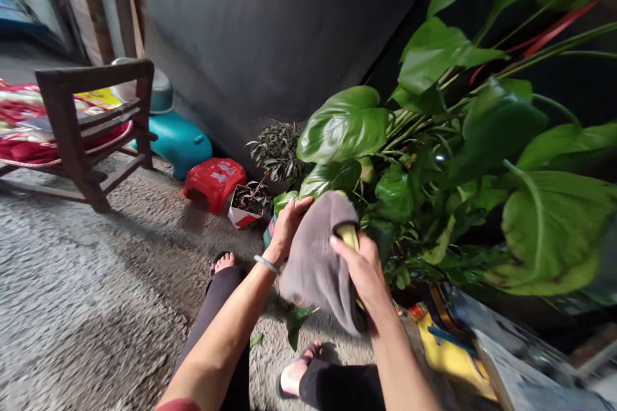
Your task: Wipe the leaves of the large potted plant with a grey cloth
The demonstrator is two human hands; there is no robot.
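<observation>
In the head view my right hand [364, 263] grips a grey cloth [315, 250] with a dark edging. A pale yellow-green strip [348, 236] shows between the cloth and my fingers; what it belongs to is unclear. My left hand [289, 225] is to the left of the cloth, its visible fingers stretched toward a green leaf [332, 178] of the large potted plant. The fingertips are partly hidden behind the cloth, so contact with the leaf cannot be made out. Broad glossy leaves [441, 54] of this plant spread over the right side.
A small planter [247, 207], a red stool [214, 181] and a teal plastic toy [180, 141] line the dark wall [270, 32]. On the left stands a wooden chair [72, 122]. Fallen leaves [296, 324] lie between my feet. Boxes [511, 347] sit lower right.
</observation>
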